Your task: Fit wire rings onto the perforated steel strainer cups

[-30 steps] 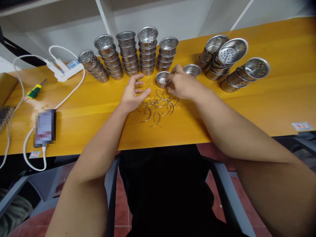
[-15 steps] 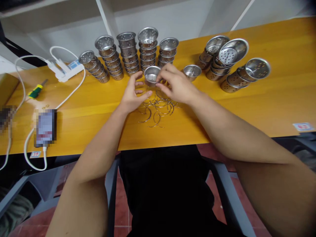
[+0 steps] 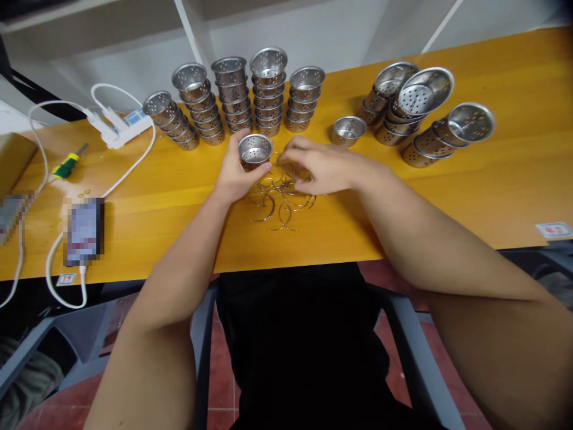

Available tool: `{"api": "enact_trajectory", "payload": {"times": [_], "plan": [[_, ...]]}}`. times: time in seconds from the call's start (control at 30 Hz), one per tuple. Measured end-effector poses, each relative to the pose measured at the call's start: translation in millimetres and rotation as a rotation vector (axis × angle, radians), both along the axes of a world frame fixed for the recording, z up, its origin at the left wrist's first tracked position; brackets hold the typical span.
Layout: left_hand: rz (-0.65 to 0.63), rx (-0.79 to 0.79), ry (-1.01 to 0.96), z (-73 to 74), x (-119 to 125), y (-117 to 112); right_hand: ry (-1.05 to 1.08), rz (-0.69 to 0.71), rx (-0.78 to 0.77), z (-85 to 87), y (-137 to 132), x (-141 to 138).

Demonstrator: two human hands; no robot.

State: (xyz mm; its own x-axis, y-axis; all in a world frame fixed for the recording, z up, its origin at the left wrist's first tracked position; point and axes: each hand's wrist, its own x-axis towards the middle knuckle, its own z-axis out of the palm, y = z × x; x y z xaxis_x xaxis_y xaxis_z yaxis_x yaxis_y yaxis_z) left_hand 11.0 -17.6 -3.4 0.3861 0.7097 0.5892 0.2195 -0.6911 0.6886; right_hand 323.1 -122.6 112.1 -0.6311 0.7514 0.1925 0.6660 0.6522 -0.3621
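Observation:
My left hand [image 3: 236, 170] is wrapped round a perforated metal cup [image 3: 255, 149], its open mouth facing up. Just to the right, my right hand [image 3: 316, 164] hovers over a loose pile of thin curved wires [image 3: 282, 206], fingers bent and apart. Nothing shows between those fingers, though the palm side is partly hidden. Behind my right hand stands a single metal cup [image 3: 348, 131] with what looks like a wire across its inside.
Stacks of perforated cups [image 3: 233, 95] line the back. More leaning stacks [image 3: 425, 119] stand at the right. On the left are a power strip [image 3: 128, 128], a green and yellow screwdriver [image 3: 67, 166], a phone [image 3: 83, 230] and white cables. Low shelving [image 3: 313, 36] rises behind the table.
The cup has passed from my right hand to my left, moving left and nearer. My right hand has let go and dropped toward the wires.

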Motion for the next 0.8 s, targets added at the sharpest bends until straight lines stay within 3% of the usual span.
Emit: {"api": "enact_trajectory", "payload": {"times": [0.2,0.37,0.8], "plan": [[0.021,0.011,0.007,-1.0,-1.6,4.5,-0.151,0.076,-0.097,-9.5,4.4,-6.1],[0.025,0.010,0.016,-0.4,0.1,1.7,-0.096,0.063,-0.106,-14.1,3.6,-16.7],[0.018,0.006,0.016,-2.0,0.5,1.7,0.086,0.011,0.000,-6.1,0.1,-18.8]]}}
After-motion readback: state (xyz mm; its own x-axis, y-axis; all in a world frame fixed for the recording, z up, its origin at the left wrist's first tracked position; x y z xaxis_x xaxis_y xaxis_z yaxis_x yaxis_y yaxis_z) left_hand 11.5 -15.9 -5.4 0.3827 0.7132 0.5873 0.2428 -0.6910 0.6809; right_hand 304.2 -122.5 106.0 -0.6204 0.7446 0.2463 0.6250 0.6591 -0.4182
